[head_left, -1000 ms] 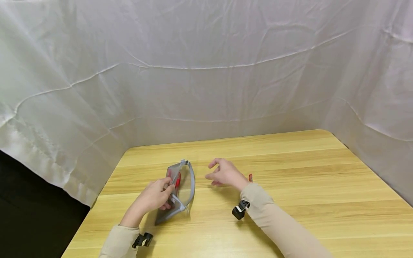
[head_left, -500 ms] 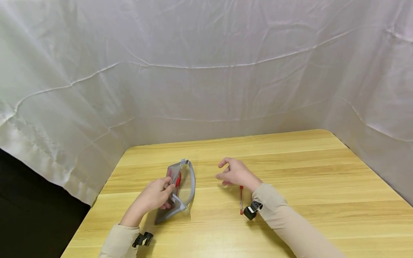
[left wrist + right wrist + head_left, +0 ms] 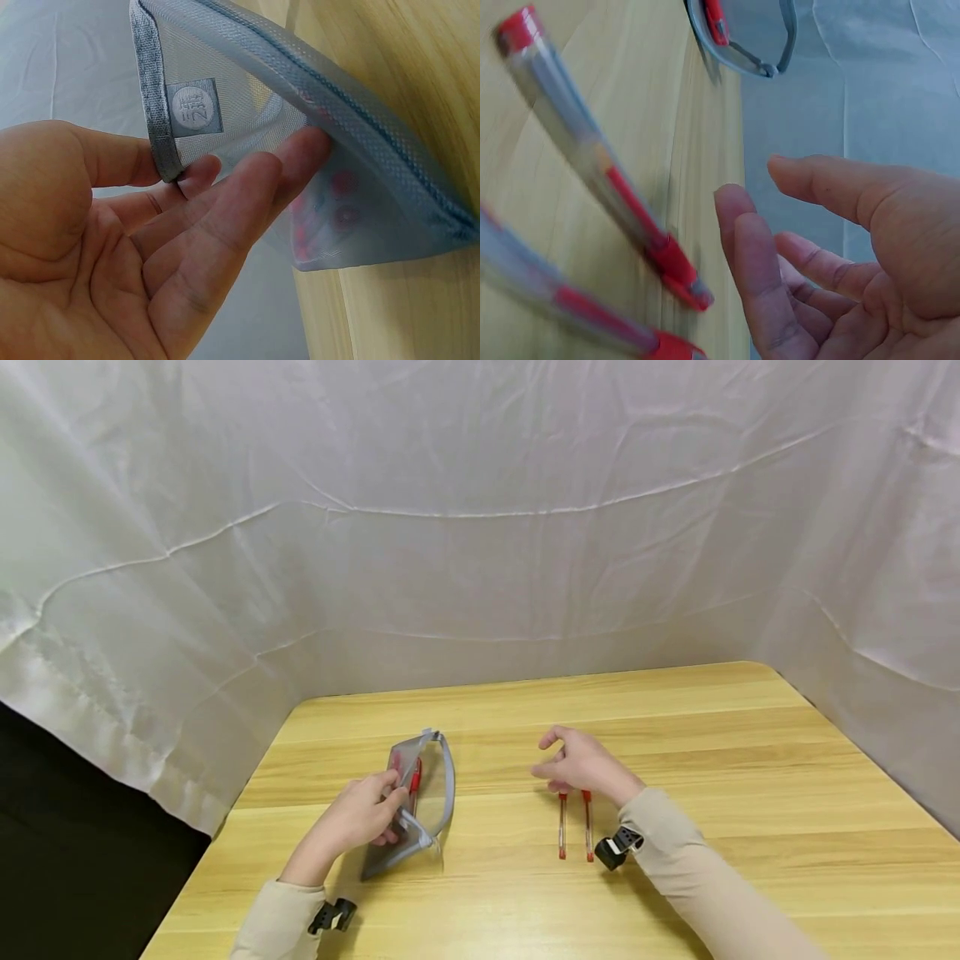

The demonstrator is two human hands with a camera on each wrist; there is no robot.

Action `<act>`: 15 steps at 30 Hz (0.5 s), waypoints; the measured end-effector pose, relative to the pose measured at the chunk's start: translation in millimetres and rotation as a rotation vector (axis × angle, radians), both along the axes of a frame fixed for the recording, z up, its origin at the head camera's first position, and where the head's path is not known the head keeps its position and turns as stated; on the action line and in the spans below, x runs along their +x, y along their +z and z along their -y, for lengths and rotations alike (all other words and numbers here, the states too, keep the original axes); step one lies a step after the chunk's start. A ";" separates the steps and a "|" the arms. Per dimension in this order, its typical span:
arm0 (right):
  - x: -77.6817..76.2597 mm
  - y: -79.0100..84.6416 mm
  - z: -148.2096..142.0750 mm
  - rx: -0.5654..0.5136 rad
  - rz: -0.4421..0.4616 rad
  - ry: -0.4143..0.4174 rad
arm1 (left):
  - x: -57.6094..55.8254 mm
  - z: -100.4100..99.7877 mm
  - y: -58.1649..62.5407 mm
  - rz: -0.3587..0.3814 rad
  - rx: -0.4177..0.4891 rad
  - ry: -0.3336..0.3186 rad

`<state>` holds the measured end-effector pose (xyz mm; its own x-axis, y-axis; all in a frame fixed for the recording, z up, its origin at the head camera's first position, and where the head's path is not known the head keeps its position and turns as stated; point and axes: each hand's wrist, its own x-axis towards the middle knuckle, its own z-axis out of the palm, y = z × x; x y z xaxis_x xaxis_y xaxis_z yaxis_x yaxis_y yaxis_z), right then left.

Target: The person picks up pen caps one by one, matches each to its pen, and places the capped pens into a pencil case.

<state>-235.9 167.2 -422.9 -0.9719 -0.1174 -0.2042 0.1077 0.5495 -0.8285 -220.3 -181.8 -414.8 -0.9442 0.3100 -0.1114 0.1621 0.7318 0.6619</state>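
A grey-blue mesh zip pouch (image 3: 381,858) stands tilted on the table at the left, its mouth gaping to the right. A pen with a red cap (image 3: 416,777) shows inside it. My left hand (image 3: 358,814) pinches the pouch's edge; the left wrist view shows the thumb on a trim band (image 3: 154,97) beside a square label (image 3: 195,107). My right hand (image 3: 588,766) hovers over the far ends of two clear pens with red caps, the left pen (image 3: 562,831) and the right pen (image 3: 588,832), lying side by side. Its fingers are loosely bent, with nothing between them.
The wood-grain table (image 3: 712,760) reaches out on both sides of the pens. A pale curtain (image 3: 525,585) hangs behind and beside it. Each wrist carries a small black camera, such as the right one (image 3: 617,847).
My right hand has moved rightward, away from the pouch, and the two pens have come into view beneath it. The left hand and pouch have stayed put.
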 end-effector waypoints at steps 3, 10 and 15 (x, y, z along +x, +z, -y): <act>1.2 -1.1 -6.0 0.023 0.005 0.002 | 0.3 0.3 -0.4 0.003 0.001 0.002; 6.7 -2.2 -14.7 0.060 0.022 0.011 | 1.0 -0.3 0.2 0.005 -0.002 0.007; 11.2 -2.4 -16.6 0.072 0.018 0.040 | 1.1 -0.9 1.0 0.000 -0.007 0.005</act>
